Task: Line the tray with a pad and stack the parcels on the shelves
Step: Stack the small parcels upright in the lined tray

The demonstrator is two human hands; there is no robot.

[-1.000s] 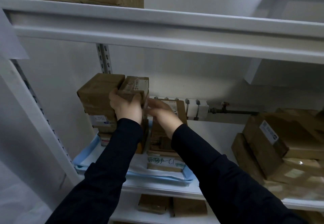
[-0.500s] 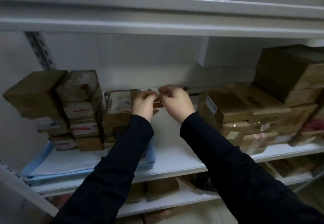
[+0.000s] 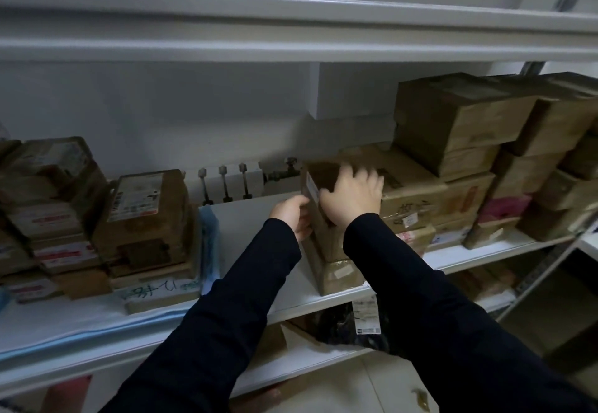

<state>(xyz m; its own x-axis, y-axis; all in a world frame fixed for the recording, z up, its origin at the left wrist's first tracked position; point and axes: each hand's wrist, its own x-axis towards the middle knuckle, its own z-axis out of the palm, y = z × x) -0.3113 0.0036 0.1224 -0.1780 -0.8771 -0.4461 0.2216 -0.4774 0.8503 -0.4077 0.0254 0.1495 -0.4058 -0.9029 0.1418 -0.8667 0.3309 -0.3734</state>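
Head cam: R hand (image 3: 351, 197) spread, blurred, on parcel (image 3: 325, 246); L hand (image 3: 291, 215) half hidden, grip unclear

Both sleeves (image 3: 233, 299) are long, plain, dark navy.

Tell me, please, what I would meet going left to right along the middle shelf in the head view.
The labelled parcel stack, upturned edge of the blue pad, left hand, right hand, tall brown box stack, pink parcel.
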